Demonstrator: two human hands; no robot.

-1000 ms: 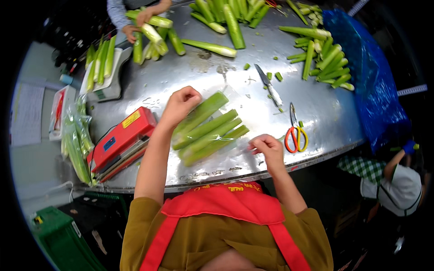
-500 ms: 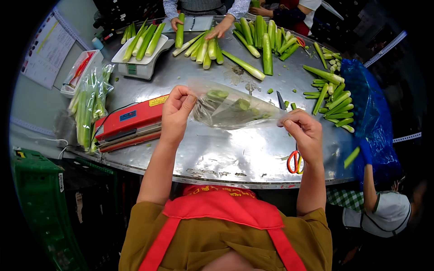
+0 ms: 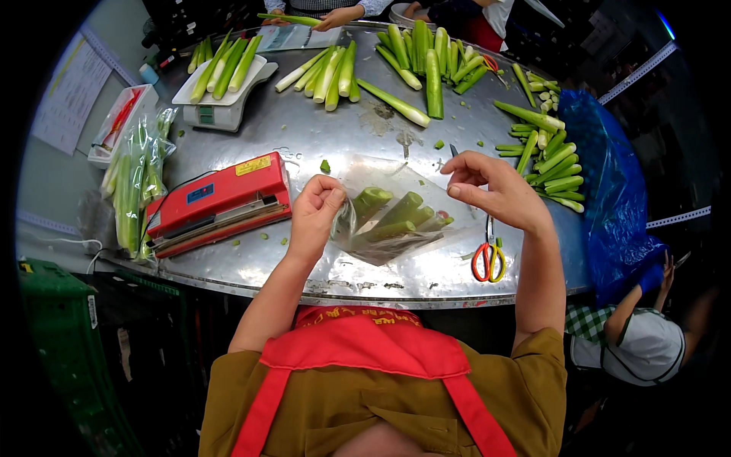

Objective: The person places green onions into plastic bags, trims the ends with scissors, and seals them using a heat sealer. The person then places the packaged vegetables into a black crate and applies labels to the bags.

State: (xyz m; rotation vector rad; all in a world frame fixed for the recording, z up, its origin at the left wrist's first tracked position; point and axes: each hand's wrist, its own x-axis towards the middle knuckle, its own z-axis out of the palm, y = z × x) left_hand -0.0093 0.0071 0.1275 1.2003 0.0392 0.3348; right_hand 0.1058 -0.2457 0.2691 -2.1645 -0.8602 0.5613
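Observation:
A clear plastic bag (image 3: pixel 415 186) holds several thick green stalks (image 3: pixel 403 209), with their cut ends toward its upper side. My left hand (image 3: pixel 316 212) is closed on the bag's left edge, fingers and thumb pinching the film. My right hand (image 3: pixel 491 186) has let the bag go and hovers to its right, fingers bent and apart, nothing in them. Just below that hand lie scissors (image 3: pixel 488 261) with red and yellow handles. A dark blade tip shows beside my right fingers.
Left of the bag sits a red bag sealer (image 3: pixel 217 199). Behind it, a white scale (image 3: pixel 221 114) carries pale-ended stalks. Filled bags (image 3: pixel 137 183) lie at the left edge; stalk piles (image 3: pixel 552 164) and blue plastic (image 3: pixel 609 183) at the right. A co-worker's hands (image 3: pixel 339 17) are across the table.
My right hand has released the bag and opened. The bag has come down lower, its stalks now more visible. Across the table, the co-worker has lifted a stalk sideways.

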